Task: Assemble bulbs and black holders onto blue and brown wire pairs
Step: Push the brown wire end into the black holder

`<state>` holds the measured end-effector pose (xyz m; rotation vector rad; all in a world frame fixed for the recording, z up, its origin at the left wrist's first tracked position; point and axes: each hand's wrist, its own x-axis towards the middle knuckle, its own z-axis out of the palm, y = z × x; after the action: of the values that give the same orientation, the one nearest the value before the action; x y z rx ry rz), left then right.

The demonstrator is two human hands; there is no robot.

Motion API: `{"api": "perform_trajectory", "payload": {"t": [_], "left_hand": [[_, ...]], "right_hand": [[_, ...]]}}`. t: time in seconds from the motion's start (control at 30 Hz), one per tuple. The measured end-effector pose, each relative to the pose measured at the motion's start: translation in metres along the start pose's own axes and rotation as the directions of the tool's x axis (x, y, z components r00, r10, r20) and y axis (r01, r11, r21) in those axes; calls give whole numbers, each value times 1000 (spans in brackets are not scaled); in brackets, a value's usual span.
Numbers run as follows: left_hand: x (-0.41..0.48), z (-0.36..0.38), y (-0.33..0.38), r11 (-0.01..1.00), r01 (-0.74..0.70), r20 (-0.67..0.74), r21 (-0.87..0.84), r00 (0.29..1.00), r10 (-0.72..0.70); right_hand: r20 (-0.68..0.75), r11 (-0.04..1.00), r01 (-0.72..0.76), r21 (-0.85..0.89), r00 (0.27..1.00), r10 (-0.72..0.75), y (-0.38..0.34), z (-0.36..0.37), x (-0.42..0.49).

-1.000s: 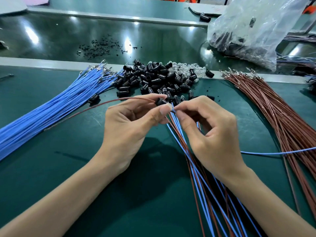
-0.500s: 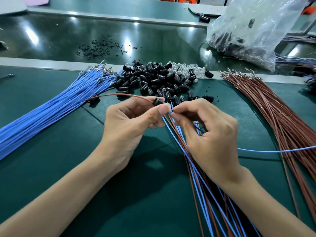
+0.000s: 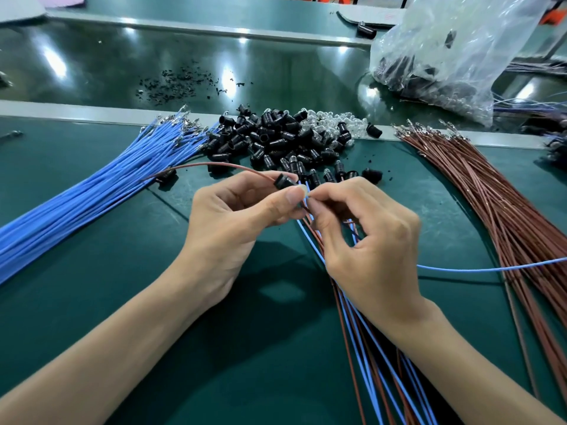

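My left hand (image 3: 236, 219) pinches a black holder (image 3: 283, 181) between thumb and fingers; a brown wire (image 3: 214, 165) arcs out of it to the left. My right hand (image 3: 365, 240) pinches the tip of a blue wire (image 3: 491, 267) right against the holder, and the wire trails off to the right. A heap of black holders (image 3: 270, 139) mixed with clear bulbs (image 3: 331, 121) lies just beyond my hands. Under my right forearm runs a bunch of assembled blue and brown pairs (image 3: 368, 348).
A thick bundle of loose blue wires (image 3: 76, 197) fans across the left. Loose brown wires (image 3: 506, 204) fan across the right. A clear plastic bag (image 3: 454, 53) of parts sits at the back right on the glossy belt, near black crumbs (image 3: 175, 84).
My hands have lifted slightly toward the heap. The brown wire's arc on the left has risen higher, and my right fingertips have closed in on the holder.
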<state>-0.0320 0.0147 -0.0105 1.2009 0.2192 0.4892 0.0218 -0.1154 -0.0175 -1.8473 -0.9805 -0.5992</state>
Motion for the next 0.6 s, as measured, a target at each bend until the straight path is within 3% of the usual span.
{"api": "perform_trajectory", "payload": {"t": [0.6], "left_hand": [[-3, 1, 4, 998, 60, -19, -19, 998, -60]], "right_hand": [[-1, 997, -62, 50, 998, 62, -2, 5, -2]]}}
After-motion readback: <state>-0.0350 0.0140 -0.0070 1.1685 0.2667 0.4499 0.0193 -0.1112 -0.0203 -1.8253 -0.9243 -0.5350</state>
